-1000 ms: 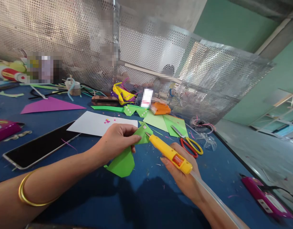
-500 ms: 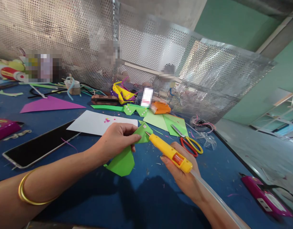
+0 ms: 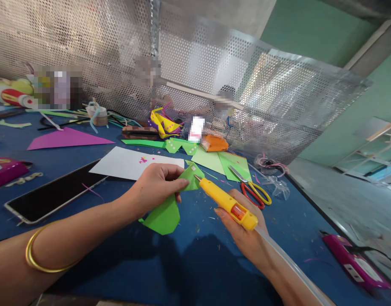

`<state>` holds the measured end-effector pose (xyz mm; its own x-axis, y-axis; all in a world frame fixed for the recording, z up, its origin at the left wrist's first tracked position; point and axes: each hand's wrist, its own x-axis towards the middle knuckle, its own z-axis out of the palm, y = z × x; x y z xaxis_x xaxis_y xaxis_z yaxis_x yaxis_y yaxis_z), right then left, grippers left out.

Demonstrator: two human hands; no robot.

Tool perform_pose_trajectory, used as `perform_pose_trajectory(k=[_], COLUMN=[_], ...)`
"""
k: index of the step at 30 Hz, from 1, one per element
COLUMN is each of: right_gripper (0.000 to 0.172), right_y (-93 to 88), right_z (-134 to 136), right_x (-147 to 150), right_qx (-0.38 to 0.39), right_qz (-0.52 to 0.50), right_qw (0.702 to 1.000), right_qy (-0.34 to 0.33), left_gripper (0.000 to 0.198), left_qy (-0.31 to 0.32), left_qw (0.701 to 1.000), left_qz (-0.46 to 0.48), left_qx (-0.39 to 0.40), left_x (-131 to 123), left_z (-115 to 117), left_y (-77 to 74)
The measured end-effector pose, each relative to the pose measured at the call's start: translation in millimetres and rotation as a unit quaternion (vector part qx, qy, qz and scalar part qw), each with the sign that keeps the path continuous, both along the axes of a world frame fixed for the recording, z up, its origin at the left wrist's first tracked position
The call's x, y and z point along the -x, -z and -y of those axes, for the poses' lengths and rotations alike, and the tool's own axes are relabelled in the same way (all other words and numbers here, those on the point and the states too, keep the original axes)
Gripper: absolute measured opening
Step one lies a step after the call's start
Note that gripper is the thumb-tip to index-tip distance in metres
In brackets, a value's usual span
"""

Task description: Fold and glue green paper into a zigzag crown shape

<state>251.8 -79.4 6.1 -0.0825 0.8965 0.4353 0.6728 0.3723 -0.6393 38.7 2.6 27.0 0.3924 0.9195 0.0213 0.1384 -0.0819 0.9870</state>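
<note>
Between the thumb and fingers of my left hand (image 3: 162, 185) is a green paper cutout (image 3: 163, 216), with a small pale square on its upper lens-shaped part. My right hand (image 3: 243, 216) is wrapped round a yellow glue gun (image 3: 225, 199), a clear glue stick (image 3: 287, 259) trailing from its back end. The nozzle points at the right edge of the paper's upper part; whether it touches is hard to tell. Behind my left hand lies a white sheet (image 3: 125, 163) with tiny magenta bits on it.
Red-and-yellow-handled scissors (image 3: 254, 191) lie right of the glue gun. Green paper glasses (image 3: 182, 146), an orange pouch (image 3: 214, 143) and light green sheets (image 3: 210, 160) are farther back. A black tablet-like slab (image 3: 55, 193) lies left, a magenta power strip (image 3: 353, 261) right. A perforated metal screen (image 3: 202, 55) stands behind.
Almost nothing differs. Both hands, the green paper and the glue gun keep nearly the same positions, and the view has shifted very slightly.
</note>
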Motion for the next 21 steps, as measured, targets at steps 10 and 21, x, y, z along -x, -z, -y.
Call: perform_pose_trajectory(k=[10, 21], right_gripper=[0.030, 0.030], right_y=[-0.1, 0.0], right_z=[-1.3, -0.3], right_x=[0.6, 0.6], right_qx=[0.000, 0.004], right_qz=[0.001, -0.010], right_qw=[1.000, 1.000], right_qy=[0.000, 0.000], left_gripper=[0.016, 0.017], left_qy=[-0.004, -0.007], left_qw=[1.000, 1.000], left_qz=[-0.016, -0.018], left_qx=[0.000, -0.004], left_x=[0.7, 0.1], left_z=[-0.5, 0.3], left_y=[1.6, -0.6])
